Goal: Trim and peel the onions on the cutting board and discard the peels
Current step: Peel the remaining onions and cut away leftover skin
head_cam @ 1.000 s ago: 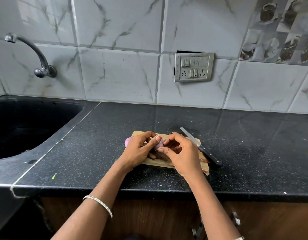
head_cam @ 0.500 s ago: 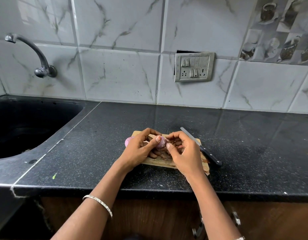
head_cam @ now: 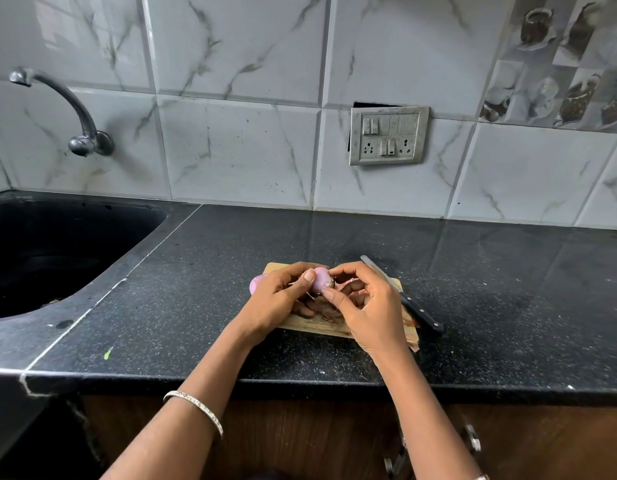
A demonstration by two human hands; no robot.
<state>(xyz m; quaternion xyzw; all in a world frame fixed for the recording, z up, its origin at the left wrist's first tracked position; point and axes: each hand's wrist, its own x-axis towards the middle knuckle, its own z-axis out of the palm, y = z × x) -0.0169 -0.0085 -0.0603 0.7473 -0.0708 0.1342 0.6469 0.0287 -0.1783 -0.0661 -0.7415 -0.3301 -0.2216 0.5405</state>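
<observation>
Mid-frame above the cutting board point(head_cam: 314, 328), the left hand point(head_cam: 275, 306) cradles the onion point(head_cam: 321, 280) — the right hand point(head_cam: 365, 306) pinches its skin; best peel gently from the root end.

Our tally of the counter

We count two onions, the first onion point(head_cam: 321, 280) mid-frame and the second onion point(head_cam: 256, 283) just left of it; two hands, a left hand point(head_cam: 275, 306) and a right hand point(head_cam: 372, 308); one cutting board point(head_cam: 317, 329); one knife point(head_cam: 409, 303); one tap point(head_cam: 75, 112), upper left; one sink point(head_cam: 75, 237); one switch panel point(head_cam: 388, 136).
</observation>
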